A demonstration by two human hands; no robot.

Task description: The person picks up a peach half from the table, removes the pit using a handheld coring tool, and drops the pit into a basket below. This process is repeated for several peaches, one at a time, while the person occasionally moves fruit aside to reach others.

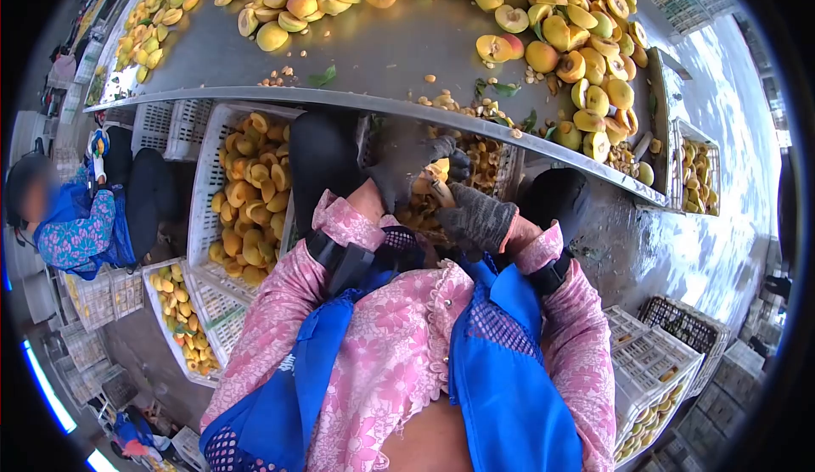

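Seen from above, we face a metal table at 12 o'clock, heaped with yellow-orange fruit halves from 11 to 2 o'clock. In our lap, at the clock's centre, is the fruit being worked, just over a crate of scraps. Our gloved left hand seems curled around it, though blur hides some of the grip; our right hand is closed round a wooden handle — we cannot make out a blade. We judge the step to be opening or pitting this fruit. The next move likely calls for a firm left grip and a short, careful turn of the tool — then perhaps a drop into the crate of halves at 9 o'clock
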